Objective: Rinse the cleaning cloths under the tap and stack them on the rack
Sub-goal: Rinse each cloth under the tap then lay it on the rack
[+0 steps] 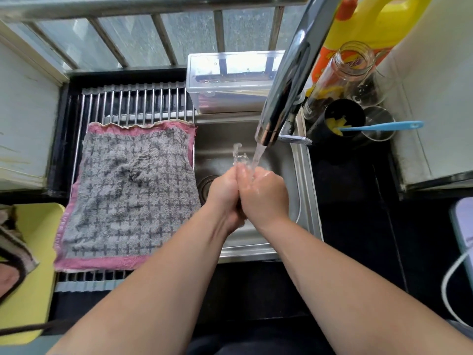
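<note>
A grey cloth (128, 196) with a dark cross pattern and pink border lies spread flat on the metal roll-up rack (133, 103), over the left part of the sink. The chrome tap (289, 80) runs, and its water stream (257, 155) falls onto my hands above the steel sink (302, 175). My left hand (224, 193) and my right hand (265, 196) are pressed together under the water with fingers curled. No cloth shows between them. More folded cloths (12, 237) lie at the far left edge on a yellow surface (38, 252).
Behind the sink stands a clear plastic box (230, 80). Right of the tap are a yellow detergent jug (371, 26), a glass jar (345, 70) and a black cup (343, 119) with a blue-handled tool (384, 126). A phone (464, 226) with a white cable lies at the right edge.
</note>
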